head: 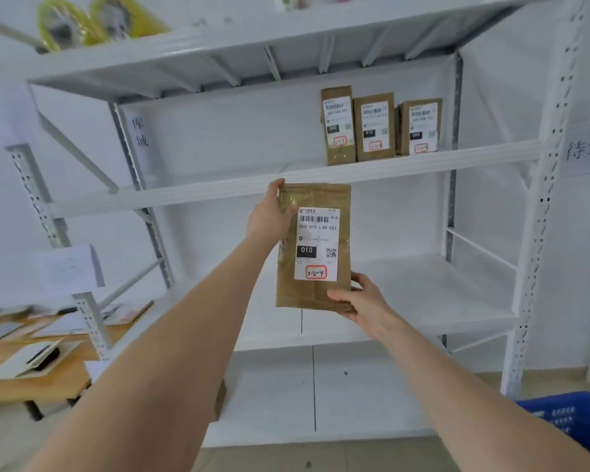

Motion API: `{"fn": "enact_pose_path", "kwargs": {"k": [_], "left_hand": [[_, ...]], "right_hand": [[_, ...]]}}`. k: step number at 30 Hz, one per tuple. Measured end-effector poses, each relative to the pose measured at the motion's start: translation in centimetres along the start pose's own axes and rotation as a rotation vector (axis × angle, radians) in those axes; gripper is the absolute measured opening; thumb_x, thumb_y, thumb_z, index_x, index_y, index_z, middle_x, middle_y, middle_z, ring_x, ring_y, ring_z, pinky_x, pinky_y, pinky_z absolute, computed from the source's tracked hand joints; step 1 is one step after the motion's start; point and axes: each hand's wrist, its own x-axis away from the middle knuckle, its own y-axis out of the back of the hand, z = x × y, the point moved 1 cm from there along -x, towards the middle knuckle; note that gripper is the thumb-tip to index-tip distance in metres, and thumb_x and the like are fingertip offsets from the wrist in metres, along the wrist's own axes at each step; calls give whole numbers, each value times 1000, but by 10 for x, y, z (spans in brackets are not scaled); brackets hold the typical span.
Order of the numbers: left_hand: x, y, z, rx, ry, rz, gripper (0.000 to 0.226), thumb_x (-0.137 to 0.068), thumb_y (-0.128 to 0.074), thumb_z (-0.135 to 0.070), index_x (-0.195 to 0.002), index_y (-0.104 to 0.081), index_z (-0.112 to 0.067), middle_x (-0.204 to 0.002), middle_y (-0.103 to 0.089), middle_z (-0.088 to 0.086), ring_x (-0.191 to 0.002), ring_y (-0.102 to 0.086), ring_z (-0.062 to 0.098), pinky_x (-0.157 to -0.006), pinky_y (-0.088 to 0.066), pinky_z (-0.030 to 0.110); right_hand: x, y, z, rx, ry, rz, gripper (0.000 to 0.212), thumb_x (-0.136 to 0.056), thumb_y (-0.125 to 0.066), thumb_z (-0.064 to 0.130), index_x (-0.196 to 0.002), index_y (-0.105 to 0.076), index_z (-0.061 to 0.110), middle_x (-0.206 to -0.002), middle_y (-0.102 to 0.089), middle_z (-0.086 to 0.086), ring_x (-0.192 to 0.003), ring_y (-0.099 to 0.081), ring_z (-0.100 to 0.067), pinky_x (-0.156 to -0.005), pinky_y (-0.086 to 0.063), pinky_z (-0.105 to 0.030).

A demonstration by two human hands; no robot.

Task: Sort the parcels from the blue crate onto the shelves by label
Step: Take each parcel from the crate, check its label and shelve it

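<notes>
I hold a brown parcel upright in front of the white shelving. Its white label reads 010 and has "3-2-4" handwritten in a red box. My left hand grips its top left corner. My right hand grips its bottom right corner. The parcel hangs just below the front edge of the middle shelf. On that shelf, at the right, stand three brown parcels side by side with labels facing out. The blue crate shows at the bottom right corner, partly cut off.
Yellow packages lie on the top shelf at the left. The lower shelf spreads behind the held parcel. A wooden desk with papers stands at the left. Paper signs hang on the wall and on the upright.
</notes>
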Motion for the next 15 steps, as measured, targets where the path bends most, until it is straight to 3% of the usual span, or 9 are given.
{"fn": "enact_pose_path", "kwargs": {"k": [5, 11, 15], "left_hand": [[-33, 58, 20, 21, -51, -114, 58, -95, -54, -34, -146, -27, -29, -131, -57, 6, -116, -55, 29, -93, -46, 39], [-88, 131, 62, 10, -113, -215, 62, -95, -55, -31, -149, -23, -28, -137, -51, 7, -124, -50, 28, -98, -42, 39], [-127, 173, 94, 34, -158, -240, 65, -92, -57, -22, -148, -24, -28, -134, -52, 10, -118, -53, 30, -99, -45, 43]], "right_hand": [[-17, -64, 33, 24, 101, 19, 55, -78, -73, -4, -123, -48, 17, -106, -68, -7, -90, -69, -20, -72, -54, -27], [-57, -157, 63, 41, 221, 39, 54, -78, -73, -4, -120, -48, 18, -103, -67, -6, -90, -69, -19, -74, -54, -27], [-89, -219, 80, 25, 296, 31, 51, -80, -71, -4, -121, -48, 18, -98, -67, -5, -84, -69, -18, -71, -54, -26]]}}
